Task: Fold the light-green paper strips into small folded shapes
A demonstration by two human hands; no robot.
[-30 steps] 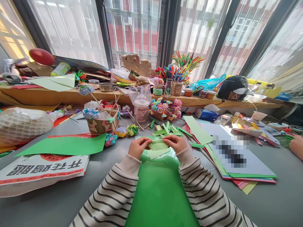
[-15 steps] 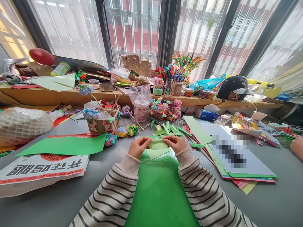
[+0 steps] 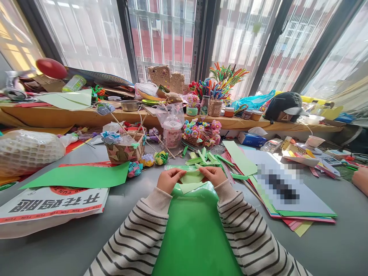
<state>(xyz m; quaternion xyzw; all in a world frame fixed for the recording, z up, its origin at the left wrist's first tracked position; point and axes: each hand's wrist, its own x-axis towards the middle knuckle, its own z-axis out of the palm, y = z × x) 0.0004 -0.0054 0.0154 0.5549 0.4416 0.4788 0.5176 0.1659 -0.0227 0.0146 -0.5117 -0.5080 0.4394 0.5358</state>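
Observation:
Between my hands is a small piece of light green paper (image 3: 192,177), its upper part folded over. My left hand (image 3: 170,180) pinches its left end between thumb and fingers. At the right end, my right hand (image 3: 213,175) pinches it in the same way. Another light green sheet (image 3: 189,188) shows just below the held piece; whether the two are joined I cannot tell. Both hands are over the far end of a glossy green mat (image 3: 195,234). Just beyond them lies a pile of cut green paper strips (image 3: 205,156).
On the right is a stack of coloured paper (image 3: 304,191), with a person's hand (image 3: 360,179) at the edge. A green sheet (image 3: 77,176) lies on a printed bag (image 3: 57,207) at left. Behind stand a basket (image 3: 125,151), a drink cup (image 3: 172,134) and small craft flowers (image 3: 201,132).
The paper has tilted a little, and its top edge looks more folded over. Both hands keep their pinch and have shifted only slightly.

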